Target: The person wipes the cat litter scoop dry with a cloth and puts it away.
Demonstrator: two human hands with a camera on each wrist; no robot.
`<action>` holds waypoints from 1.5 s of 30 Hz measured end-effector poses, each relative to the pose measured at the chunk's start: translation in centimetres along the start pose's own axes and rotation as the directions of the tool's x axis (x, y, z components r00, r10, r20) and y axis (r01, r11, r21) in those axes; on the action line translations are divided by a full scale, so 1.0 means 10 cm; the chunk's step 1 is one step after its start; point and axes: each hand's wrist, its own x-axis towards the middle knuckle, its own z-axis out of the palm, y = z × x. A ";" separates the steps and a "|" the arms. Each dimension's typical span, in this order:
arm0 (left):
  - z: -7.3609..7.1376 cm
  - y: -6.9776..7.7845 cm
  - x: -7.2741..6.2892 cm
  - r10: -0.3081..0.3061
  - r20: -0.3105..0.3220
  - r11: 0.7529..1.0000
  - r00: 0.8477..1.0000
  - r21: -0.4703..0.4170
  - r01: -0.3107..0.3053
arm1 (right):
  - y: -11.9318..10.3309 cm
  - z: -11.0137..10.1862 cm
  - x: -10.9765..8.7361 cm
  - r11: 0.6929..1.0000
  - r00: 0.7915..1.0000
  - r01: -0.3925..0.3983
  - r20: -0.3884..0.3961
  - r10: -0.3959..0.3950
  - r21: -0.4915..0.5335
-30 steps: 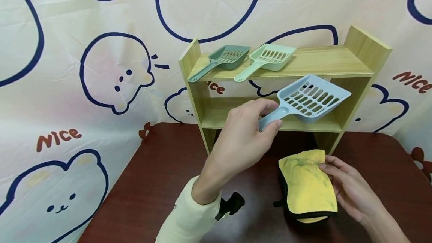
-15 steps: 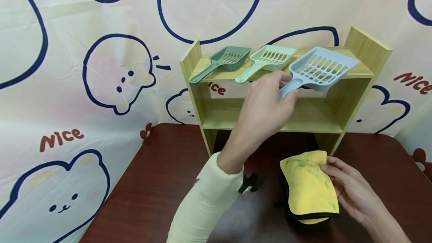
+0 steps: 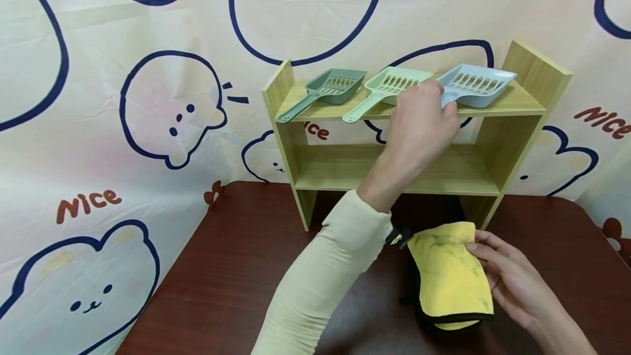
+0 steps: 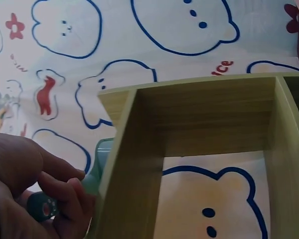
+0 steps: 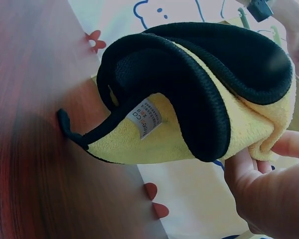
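Note:
My left hand (image 3: 425, 122) pinches the handle of a light blue slotted litter scoop (image 3: 479, 84) at the right part of the top shelf. The scoop's basin sits over the shelf board, and my fingers cover most of its handle. In the left wrist view, the curled fingers (image 4: 72, 196) wrap the handle, whose rounded end (image 4: 41, 206) pokes out. My right hand (image 3: 517, 281) pinches the right edge of a folded yellow cloth (image 3: 451, 273) with black trim. Seen from the right wrist, the cloth (image 5: 249, 124) bulges in folds, with a white label (image 5: 145, 118) inside.
A dark green scoop (image 3: 340, 84) and a mint green scoop (image 3: 394, 82) lie on the top shelf, handles toward me. The wooden shelf unit (image 3: 340, 166) stands at the back of a dark red-brown table (image 3: 197, 289). Behind hangs a cartoon-printed backdrop (image 3: 167, 108).
My left hand has carried the light blue scoop up and back, from in front of the shelf unit onto the top shelf area. The right hand and cloth stay almost still.

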 end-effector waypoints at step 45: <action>-0.04 -1.86 -1.71 -0.008 -0.103 0.989 0.995 0.149 0.023 | 0.38 -0.25 -0.20 0.946 0.942 -0.302 -0.187 0.278 -0.118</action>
